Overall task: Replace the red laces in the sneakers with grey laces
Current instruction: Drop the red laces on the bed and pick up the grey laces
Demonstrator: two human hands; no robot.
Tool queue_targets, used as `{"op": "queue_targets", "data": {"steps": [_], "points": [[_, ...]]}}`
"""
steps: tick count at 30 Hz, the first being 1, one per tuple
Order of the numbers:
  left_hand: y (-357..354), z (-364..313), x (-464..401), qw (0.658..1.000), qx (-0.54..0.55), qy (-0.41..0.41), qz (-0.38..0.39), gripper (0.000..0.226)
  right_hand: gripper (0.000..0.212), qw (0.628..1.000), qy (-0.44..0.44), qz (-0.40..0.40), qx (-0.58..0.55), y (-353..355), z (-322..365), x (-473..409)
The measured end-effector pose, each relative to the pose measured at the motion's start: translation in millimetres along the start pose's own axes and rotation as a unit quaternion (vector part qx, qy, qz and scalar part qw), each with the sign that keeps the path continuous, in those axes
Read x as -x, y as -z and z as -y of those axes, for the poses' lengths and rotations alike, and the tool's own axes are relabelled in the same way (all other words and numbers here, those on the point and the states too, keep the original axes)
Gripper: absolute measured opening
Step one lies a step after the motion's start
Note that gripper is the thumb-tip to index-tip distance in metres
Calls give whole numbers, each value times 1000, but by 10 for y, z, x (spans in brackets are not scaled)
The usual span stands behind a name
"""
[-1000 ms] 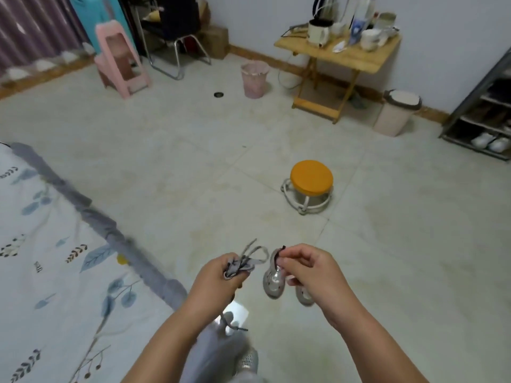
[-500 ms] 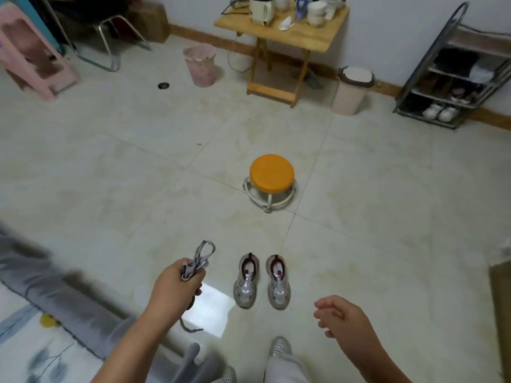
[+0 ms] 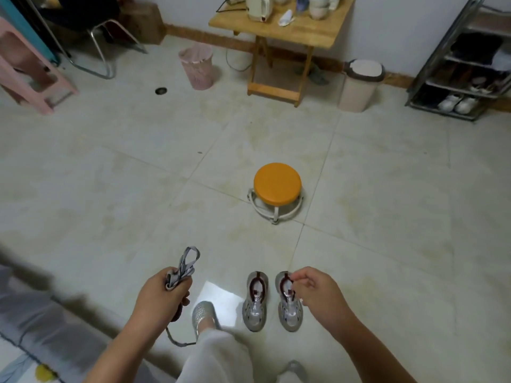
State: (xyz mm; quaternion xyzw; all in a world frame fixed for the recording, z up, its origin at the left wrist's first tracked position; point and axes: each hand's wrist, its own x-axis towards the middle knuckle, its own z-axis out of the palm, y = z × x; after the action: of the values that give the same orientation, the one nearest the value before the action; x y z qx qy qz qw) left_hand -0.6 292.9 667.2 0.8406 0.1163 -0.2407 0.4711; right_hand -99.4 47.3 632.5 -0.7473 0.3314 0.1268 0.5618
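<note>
Two small silver-grey sneakers with red laces and red lining stand side by side on the tiled floor, the left sneaker (image 3: 255, 302) and the right sneaker (image 3: 289, 305). My left hand (image 3: 163, 297) grips a bundle of grey laces (image 3: 184, 268); one loop sticks up above the fist and a loose end hangs below it. My right hand (image 3: 318, 293) is over the right sneaker, with thumb and forefinger curled and pinching at its red-lined collar.
My left foot in a silver shoe (image 3: 203, 313) stands just left of the sneakers. An orange round stool (image 3: 277, 182) is ahead on the floor. Farther back are a wooden folding table (image 3: 282, 29), a pink bin (image 3: 197, 66), a lidded bin (image 3: 359, 84) and a shoe rack (image 3: 464, 64). Bedding (image 3: 30, 327) lies at the lower left.
One second ago my right hand held both sneakers in the air. Then they stood on the floor and the hand was free. Now it has come back to the right sneaker's collar.
</note>
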Motion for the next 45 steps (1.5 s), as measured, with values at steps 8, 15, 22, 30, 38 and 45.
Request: {"op": "queue_targets", "data": {"steps": [8, 15, 22, 30, 38, 45], "points": [[639, -199, -1345, 995, -44, -28, 81, 19, 29, 991, -30, -60, 115, -737, 543, -558], [1640, -583, -2395, 985, -124, -65, 101, 18, 17, 992, -75, -62, 80, -1634, 1216, -832], [1657, -894, -2932, 975, -143, -67, 156, 17, 12, 986, -129, -64, 82, -1725, 1413, -901], [851, -1508, -3227, 937, -203, -102, 266, 20, 11, 970, -165, -179, 9, -1279, 1464, -1394], [250, -2130, -3589, 882, -273, -148, 354, 14, 13, 951, -189, -237, -52, -1072, 1704, -1729], [-297, -2833, -4354, 785, -376, -224, 438, 15, 26, 881, -257, -351, -186, -1160, 1877, -2091]]}}
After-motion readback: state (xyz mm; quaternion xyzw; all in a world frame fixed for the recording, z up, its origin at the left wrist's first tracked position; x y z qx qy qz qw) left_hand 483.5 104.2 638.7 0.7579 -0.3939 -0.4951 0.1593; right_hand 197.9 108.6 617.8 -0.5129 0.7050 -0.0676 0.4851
